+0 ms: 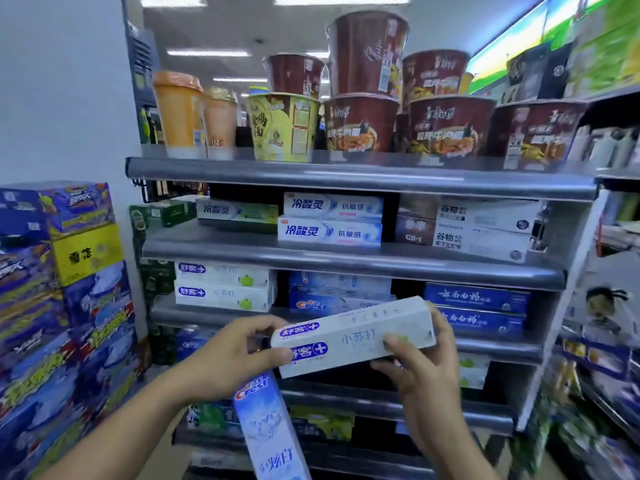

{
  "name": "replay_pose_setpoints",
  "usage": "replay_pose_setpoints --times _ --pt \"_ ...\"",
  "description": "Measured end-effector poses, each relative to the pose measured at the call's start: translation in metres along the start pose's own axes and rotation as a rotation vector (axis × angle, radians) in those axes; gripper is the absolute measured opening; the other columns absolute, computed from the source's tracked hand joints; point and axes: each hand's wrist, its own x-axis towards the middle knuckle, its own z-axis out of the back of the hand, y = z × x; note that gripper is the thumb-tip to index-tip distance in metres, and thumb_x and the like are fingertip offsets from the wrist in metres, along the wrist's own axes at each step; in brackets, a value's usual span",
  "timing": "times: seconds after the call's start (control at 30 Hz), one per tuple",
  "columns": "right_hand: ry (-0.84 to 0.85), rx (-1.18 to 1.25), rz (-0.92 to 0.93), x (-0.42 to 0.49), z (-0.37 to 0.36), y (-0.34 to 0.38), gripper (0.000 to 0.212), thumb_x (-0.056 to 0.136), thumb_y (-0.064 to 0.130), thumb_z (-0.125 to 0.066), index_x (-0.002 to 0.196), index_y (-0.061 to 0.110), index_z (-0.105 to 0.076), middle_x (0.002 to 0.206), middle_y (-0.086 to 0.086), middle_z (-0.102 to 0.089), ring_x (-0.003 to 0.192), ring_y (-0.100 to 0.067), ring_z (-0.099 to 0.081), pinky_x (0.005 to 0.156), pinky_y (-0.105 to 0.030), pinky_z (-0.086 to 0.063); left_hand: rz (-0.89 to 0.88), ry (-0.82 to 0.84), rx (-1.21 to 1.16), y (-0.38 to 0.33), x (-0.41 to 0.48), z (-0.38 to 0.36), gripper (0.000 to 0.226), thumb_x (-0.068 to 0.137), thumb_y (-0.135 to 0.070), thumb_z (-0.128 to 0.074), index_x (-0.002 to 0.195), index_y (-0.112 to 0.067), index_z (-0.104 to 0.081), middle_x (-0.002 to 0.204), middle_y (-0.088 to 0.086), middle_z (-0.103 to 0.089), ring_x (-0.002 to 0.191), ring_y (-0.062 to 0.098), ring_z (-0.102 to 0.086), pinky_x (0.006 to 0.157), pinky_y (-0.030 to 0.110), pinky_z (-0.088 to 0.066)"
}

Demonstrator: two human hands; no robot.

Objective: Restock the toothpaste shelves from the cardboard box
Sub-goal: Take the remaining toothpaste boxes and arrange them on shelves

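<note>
Shelves, noodle cups above, cartons left, toothpaste box held

Cool, even light falls from ceiling strip lights high above the white toothpaste box, the sharpest thing in view with readable print, while a lit sign panel far up to its right blows out into glare. Pale streaks of glare run along the grey shelf rail above the box, and the recesses behind and below it sink into shadow. The wide lens bows the rails toward the frame edges, and the stacked cartons left of the box and the goods right of it smear into blur.
</note>
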Motion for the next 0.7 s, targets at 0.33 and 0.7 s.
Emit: replay_pose_setpoints --times 0.33,0.7 --pt "0.014 -0.212 0.084 0.007 0.025 -0.032 0.031 0.074 0.003 -0.083 0.099 0.019 -0.074 0.102 -0.011 -0.078 0.090 -0.031 -0.077 0.070 -0.030 -0.062 0.173 -0.411 -0.233 0.047 0.016 -0.004 0.033 0.079 -0.004 -0.086 0.104 -0.006 -0.064 0.089 0.005 -0.076 0.082 0.015 -0.072 0.073 0.022 -0.053" --pt "-0.296 -0.589 -0.083 0.005 0.142 -0.086 0.030 0.084 0.011 -0.083 0.108 0.023 -0.071 0.104 0.004 -0.072 0.084 -0.012 -0.071 0.078 -0.031 -0.059 0.206 -0.301 -0.226 0.106 0.060 -0.132 0.024 0.079 -0.002 -0.085 0.084 -0.025 -0.079 0.092 -0.001 -0.080 0.088 0.014 -0.075 0.079 0.030 -0.056"
